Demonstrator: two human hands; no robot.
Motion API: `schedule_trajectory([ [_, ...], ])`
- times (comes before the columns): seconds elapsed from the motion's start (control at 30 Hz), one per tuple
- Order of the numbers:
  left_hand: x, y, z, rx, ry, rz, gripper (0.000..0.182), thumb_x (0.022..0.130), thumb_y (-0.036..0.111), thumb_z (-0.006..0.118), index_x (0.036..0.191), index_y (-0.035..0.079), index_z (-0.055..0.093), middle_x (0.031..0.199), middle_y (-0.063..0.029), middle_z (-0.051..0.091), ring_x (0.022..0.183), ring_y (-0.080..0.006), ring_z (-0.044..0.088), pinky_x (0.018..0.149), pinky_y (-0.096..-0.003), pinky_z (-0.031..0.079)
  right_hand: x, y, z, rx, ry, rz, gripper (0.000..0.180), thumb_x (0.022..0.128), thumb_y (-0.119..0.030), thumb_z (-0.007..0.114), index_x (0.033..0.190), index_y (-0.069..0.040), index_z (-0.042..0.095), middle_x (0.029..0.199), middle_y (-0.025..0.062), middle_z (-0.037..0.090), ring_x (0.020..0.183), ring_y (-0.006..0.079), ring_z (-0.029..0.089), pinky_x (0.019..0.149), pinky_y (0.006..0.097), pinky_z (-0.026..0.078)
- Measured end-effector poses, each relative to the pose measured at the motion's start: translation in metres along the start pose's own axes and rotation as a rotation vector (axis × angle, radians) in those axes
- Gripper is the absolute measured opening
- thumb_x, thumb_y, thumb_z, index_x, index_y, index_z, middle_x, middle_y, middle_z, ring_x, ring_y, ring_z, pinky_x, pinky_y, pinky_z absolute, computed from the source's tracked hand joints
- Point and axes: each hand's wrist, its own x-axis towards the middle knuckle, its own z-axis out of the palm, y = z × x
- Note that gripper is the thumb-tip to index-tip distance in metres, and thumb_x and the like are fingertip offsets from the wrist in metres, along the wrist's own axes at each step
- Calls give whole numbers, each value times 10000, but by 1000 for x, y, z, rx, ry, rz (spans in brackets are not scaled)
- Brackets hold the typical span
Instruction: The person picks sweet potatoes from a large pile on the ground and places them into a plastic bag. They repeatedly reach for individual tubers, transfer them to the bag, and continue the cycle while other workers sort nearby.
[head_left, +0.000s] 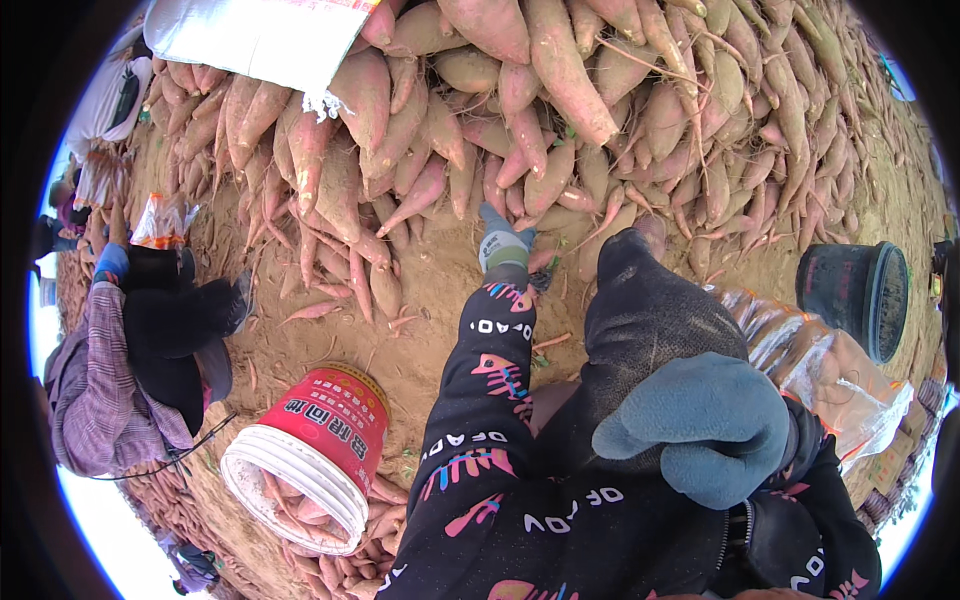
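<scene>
My left hand (507, 238), in a grey-blue work glove, reaches to the foot of a large heap of sweet potatoes (442, 135). Its fingertips are at a small sweet potato (527, 222); whether they grip it I cannot tell. Near the camera, over my bent leg, is my right hand (697, 427) in a blue-grey glove. Its fingers are curled, and nothing shows in them. The heap's roots are pink to brown, soil-covered and piled over one another.
A red and white plastic bucket (322, 442) lies tilted with sweet potatoes inside. A black bucket (851, 300) and filled clear plastic bags (817, 360) are at the right. A co-worker (127, 360) sits at the left. A white woven sack (247, 37) overlaps the heap.
</scene>
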Motion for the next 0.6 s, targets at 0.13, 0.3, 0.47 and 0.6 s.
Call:
schedule_trajectory([
  [0.13, 6, -39, -35, 34, -118, 195, 807, 723, 265, 899, 1372, -11, 505, 1208, -162, 672, 1077, -237, 657, 866, -375, 549, -3, -2, -1, -4, 15, 13, 437, 897, 58, 605, 1324, 144, 572, 1120, 241, 731, 980, 316, 754, 846, 366, 595],
  [0.3, -65, -64, -92, -197, -209, 157, 682, 712, 248, 917, 1265, 13, 595, 1045, -87, 699, 832, -147, 667, 677, -299, 559, -8, -3, -3, 6, -5, 24, 451, 882, 88, 567, 1331, 138, 569, 1134, 236, 730, 987, 298, 754, 853, 350, 587],
  [0.47, -158, -32, -166, -281, -138, 30, 501, 811, 202, 844, 1234, 72, 609, 729, 26, 597, 479, -63, 479, 417, -235, 382, -19, -12, 5, 40, 71, 168, 447, 928, 57, 515, 1369, 126, 538, 1158, 220, 719, 1059, 262, 723, 932, 356, 559],
  [0.6, -213, -6, -229, -413, 17, -50, 256, 916, 150, 736, 1134, 106, 609, 586, 40, 509, 381, -63, 418, 341, -233, 303, -27, -12, 16, 107, 185, 191, 441, 968, 31, 476, 1401, 112, 502, 1174, 180, 692, 1097, 246, 681, 977, 366, 535],
])
